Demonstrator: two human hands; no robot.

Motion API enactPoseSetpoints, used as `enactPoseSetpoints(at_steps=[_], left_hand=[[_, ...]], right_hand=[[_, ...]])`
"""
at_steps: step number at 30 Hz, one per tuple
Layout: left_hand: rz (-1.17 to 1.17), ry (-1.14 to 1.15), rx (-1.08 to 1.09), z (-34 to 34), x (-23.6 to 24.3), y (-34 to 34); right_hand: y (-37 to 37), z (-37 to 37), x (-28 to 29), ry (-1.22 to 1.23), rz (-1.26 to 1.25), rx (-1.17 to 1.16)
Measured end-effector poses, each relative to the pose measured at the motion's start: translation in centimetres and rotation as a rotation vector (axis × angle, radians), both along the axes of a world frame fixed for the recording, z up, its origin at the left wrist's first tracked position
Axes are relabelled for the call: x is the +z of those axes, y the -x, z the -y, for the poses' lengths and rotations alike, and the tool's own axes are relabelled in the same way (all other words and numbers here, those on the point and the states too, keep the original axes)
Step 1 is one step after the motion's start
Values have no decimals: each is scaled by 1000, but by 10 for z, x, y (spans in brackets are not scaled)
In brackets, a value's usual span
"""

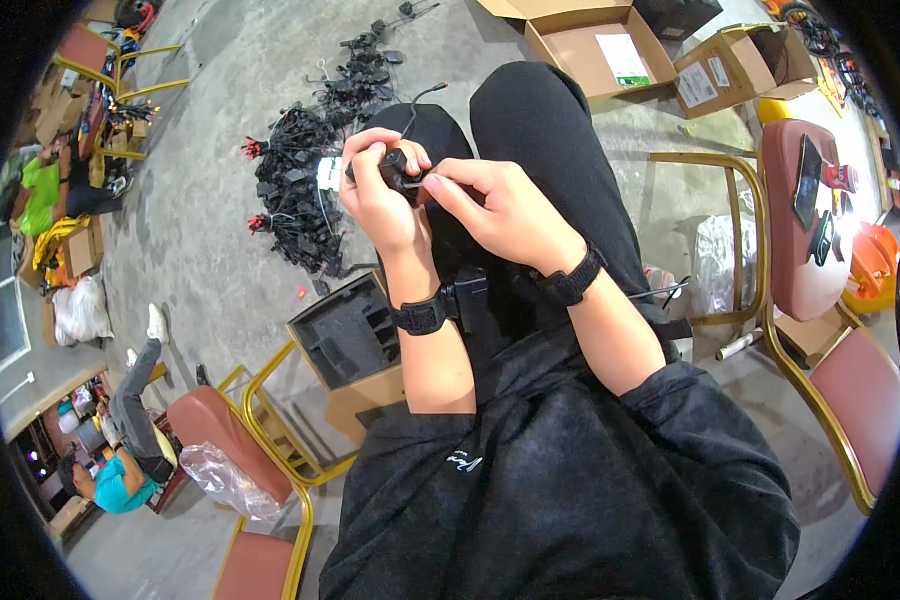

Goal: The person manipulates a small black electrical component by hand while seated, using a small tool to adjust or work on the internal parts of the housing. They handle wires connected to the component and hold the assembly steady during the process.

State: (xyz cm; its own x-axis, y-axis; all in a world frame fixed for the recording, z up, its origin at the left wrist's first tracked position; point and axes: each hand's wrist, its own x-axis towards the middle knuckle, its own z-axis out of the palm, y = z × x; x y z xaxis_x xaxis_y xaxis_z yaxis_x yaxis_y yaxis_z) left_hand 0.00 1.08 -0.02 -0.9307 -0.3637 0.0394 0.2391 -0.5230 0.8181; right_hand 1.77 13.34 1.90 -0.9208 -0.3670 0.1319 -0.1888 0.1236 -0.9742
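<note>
Above my knees, my left hand (382,205) is closed around a small black plastic device (396,170). A short black cable (412,112) with a red tip sticks up from it. My right hand (505,212) pinches at the device's right side, thumb and forefinger together. Something thin and pale shows at those fingertips, too small to name. On the floor beyond my left hand lies a long pile of similar black devices (295,190) with cables, some bundled with red tips.
An open cardboard box (355,395) with a dark inside stands by my left side. More boxes (710,90) sit ahead on the right. A red-seated chair (795,270) at my right carries a phone and a can. Two people (125,480) are off to the left, among chairs.
</note>
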Motion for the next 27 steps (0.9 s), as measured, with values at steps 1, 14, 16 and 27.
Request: enactPoseSetpoints(at_steps=[1,14,16,27], left_hand=[[1,2,-2,1,0,0],[7,16,-10,-1,2,-1],[10,21,-3,-1,2,0],[1,39,-8,-1,2,0]], right_hand=[[0,0,1,2,1,0],[1,-1,2,-61,-33,-3],[1,-2,3,-70,-42,-4],[2,-1,0,-67,-49,-13]])
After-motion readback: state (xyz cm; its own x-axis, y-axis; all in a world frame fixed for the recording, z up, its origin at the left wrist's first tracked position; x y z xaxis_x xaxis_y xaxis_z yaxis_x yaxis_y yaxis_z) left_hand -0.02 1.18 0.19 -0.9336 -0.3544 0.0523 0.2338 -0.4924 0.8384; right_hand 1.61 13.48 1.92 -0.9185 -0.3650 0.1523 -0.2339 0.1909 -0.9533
